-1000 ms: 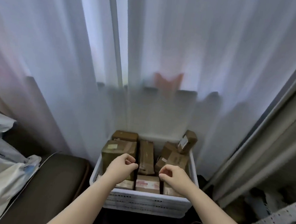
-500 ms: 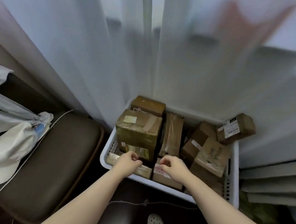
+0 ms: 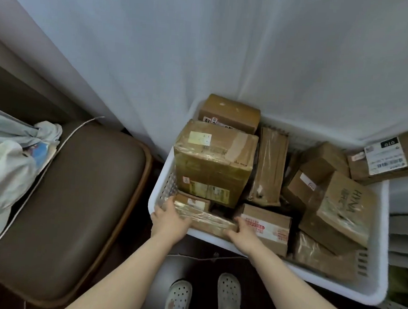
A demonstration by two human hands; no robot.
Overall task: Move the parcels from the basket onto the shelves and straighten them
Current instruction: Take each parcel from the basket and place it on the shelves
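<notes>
Head view: the left hand [image 3: 169,218] and right hand [image 3: 243,232] clamp opposite ends of a flat parcel [image 3: 205,218], fingers curled around it. The two-ended grip keeps it level for lifting from the basket [image 3: 372,282]

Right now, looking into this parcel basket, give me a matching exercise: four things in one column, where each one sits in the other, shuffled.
Things:
1. flat taped parcel
2. barcode-label parcel
3. big taped box
4. red-printed parcel

Places:
A. tilted over the basket's far right corner
B. held between the left hand and right hand
C. near edge, just right of the right hand
D. standing tall at the left side

Pairs: 1-B, 2-A, 3-D, 4-C
</notes>
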